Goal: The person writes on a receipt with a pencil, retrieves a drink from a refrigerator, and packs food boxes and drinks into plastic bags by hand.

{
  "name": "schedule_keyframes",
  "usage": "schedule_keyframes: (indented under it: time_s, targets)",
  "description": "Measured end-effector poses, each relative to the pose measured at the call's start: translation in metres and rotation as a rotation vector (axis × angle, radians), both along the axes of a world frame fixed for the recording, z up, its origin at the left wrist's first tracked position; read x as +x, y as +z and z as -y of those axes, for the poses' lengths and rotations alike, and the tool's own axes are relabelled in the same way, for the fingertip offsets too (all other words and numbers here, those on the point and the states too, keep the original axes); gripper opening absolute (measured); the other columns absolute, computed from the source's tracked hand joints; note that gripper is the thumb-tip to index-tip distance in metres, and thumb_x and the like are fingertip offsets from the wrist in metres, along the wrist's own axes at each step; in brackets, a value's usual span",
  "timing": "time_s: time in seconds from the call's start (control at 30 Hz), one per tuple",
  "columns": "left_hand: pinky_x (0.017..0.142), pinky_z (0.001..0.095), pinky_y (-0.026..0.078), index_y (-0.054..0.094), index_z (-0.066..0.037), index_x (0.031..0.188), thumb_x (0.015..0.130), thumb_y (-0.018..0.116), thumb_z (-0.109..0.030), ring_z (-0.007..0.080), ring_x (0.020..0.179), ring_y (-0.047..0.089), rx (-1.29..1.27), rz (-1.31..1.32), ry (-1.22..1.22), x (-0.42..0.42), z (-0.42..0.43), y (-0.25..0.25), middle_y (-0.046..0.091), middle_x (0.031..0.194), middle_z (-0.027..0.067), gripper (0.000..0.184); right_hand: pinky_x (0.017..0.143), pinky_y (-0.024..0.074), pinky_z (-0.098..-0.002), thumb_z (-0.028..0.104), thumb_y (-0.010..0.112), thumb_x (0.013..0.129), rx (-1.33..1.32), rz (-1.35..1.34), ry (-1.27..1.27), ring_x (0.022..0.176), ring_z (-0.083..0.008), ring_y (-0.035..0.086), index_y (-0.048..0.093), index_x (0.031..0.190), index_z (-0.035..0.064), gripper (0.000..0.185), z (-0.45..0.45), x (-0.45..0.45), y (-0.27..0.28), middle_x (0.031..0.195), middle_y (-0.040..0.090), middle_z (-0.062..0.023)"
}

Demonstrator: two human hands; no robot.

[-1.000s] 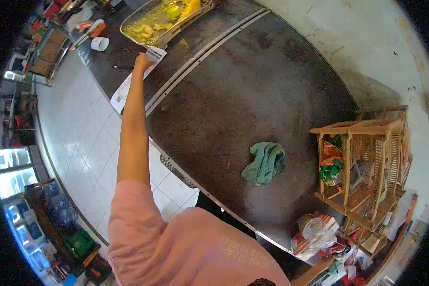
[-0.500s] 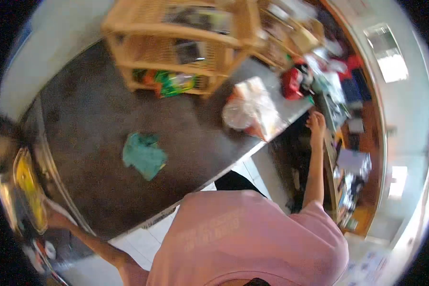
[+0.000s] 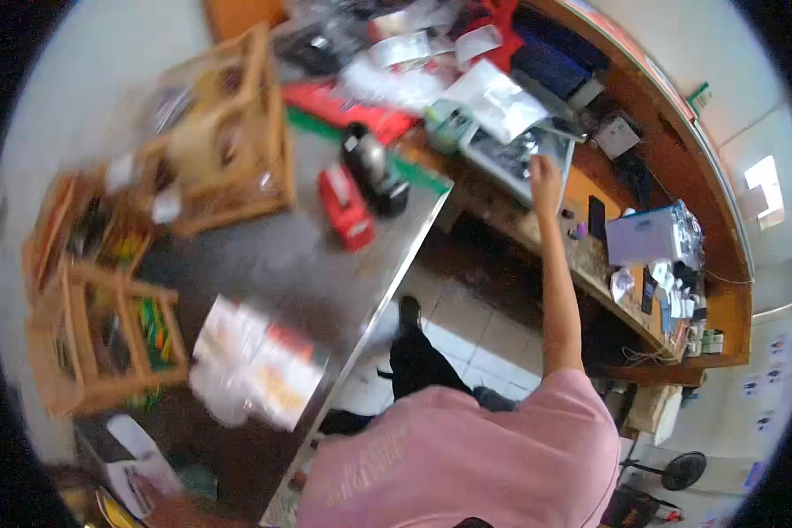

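My right hand (image 3: 545,171) is stretched out over a grey tray (image 3: 502,174) on the wooden side counter. Its fingers look curled together at the tray's edge, and what they hold, if anything, is hidden. Blurred at the lower left, my left hand (image 3: 169,505) is low over the dark table, near a white object (image 3: 139,458) and a green cloth (image 3: 199,480). Its fingers cannot be made out. A white sheet (image 3: 499,99) lies across the far side of the tray. Beside the tray is a pale green item (image 3: 447,125).
On the dark table (image 3: 238,264) are wicker racks (image 3: 229,167), a clear-wrapped package (image 3: 260,365), a red item (image 3: 345,207) and a black-and-silver device (image 3: 374,167). A phone (image 3: 597,216) and a lilac box (image 3: 642,238) rest on the counter. Tiled floor (image 3: 484,348) lies between.
My view has turned right, toward the side counter. My right hand has reached forward to the tray. The yellow object beside my left hand now shows only at the bottom edge.
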State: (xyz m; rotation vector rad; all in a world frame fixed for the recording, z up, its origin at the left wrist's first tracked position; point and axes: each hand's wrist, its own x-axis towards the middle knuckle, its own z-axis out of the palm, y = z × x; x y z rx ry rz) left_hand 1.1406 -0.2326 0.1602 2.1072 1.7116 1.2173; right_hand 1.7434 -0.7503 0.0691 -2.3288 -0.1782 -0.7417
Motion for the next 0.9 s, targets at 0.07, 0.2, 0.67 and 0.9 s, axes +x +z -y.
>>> schedule_keyframes:
  time_s: [0.07,0.2,0.67,0.9]
  targets:
    - [0.06,0.0334,0.048,0.051,-0.005,0.112,0.075,0.064,-0.029,0.0196,0.074,0.057,-0.11,0.068,-0.107,0.092,0.053,0.008,0.06,0.09,0.0116,0.046,0.078,0.0414,-0.0418,0.021,0.05,0.082,-0.407,0.241,-0.004,0.084,-0.0299,0.055,0.057,0.097,0.0038,0.024,-0.001,0.073,0.002,0.091,0.059,-0.0151]
    - [0.062,0.0332,0.048,0.052,-0.003,0.109,0.073,0.066,-0.028,0.02,0.076,0.057,-0.318,0.153,-0.253,0.233,0.126,0.023,0.06,0.092,0.0115,0.046,0.092,0.0281,-0.0515,0.037,0.032,0.088,-0.832,-0.239,0.011,0.102,-0.0442,0.045,0.046,0.112,-0.0043,0.05,-0.034,0.191,-0.058,0.108,0.048,-0.0286]
    - [0.071,0.0316,0.047,0.056,0.004,0.098,0.072,0.069,-0.016,0.0201,0.078,0.058,-0.557,-0.112,-0.516,0.499,0.247,0.029,0.061,0.09,0.0135,0.035,0.077,0.0449,-0.0296,0.015,0.052,0.079,0.378,-0.327,1.038,0.085,-0.0181,0.059,0.062,0.092,0.0031,0.02,-0.03,0.204,0.076,0.093,0.062,-0.0096]
    - [0.073,0.0311,0.046,0.05,0.006,0.098,0.073,0.068,-0.014,0.0197,0.081,0.056,-0.744,-0.007,-0.537,0.523,0.258,0.0,0.059,0.093,0.0142,0.037,0.095,0.0319,-0.0349,0.025,0.042,0.088,-0.536,-0.605,0.852,0.106,-0.0253,0.05,0.051,0.112,0.0064,0.032,0.202,0.379,-0.012,0.11,0.055,-0.0133]
